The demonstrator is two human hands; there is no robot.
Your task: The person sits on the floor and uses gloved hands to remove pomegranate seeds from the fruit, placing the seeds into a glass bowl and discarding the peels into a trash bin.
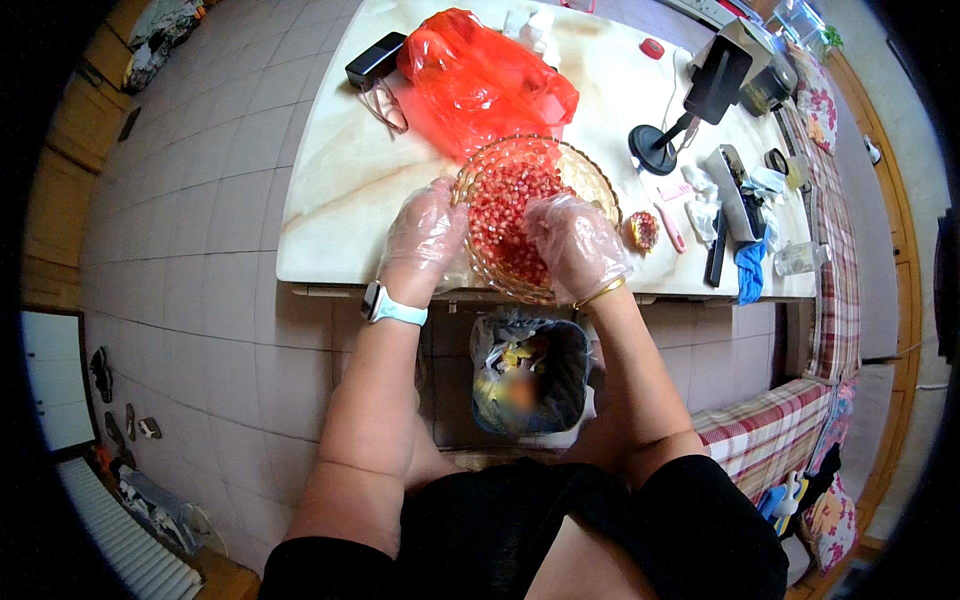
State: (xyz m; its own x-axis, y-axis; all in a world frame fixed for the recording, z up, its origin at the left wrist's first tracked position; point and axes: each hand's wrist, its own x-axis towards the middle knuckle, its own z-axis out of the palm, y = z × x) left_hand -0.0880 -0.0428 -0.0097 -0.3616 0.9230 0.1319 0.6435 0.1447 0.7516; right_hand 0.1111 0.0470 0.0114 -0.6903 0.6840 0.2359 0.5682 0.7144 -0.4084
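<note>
A round amber glass bowl (600, 184) stands near the table's front edge, with many loose pomegranate seeds (502, 210) in it. My left hand (427, 229), in a clear plastic glove, grips the bowl's left rim. My right hand (574, 240), gloved likewise, is over the right part of the seeds with its fingers curled down among them; whether it holds any is hidden. Right of the bowl lies a piece of pomegranate rind (644, 231) with some seeds in it. A red plastic bag (487, 82) lies behind the bowl and touches it.
Below the table edge stands a lined waste bin (529, 375) with scraps. On the marble-patterned table (337, 210) are a black box-shaped device (376, 60), a phone stand (652, 148), a pink-handled tool (671, 227), a grey container (731, 191), a blue cloth (751, 271) and a clear jar (801, 259).
</note>
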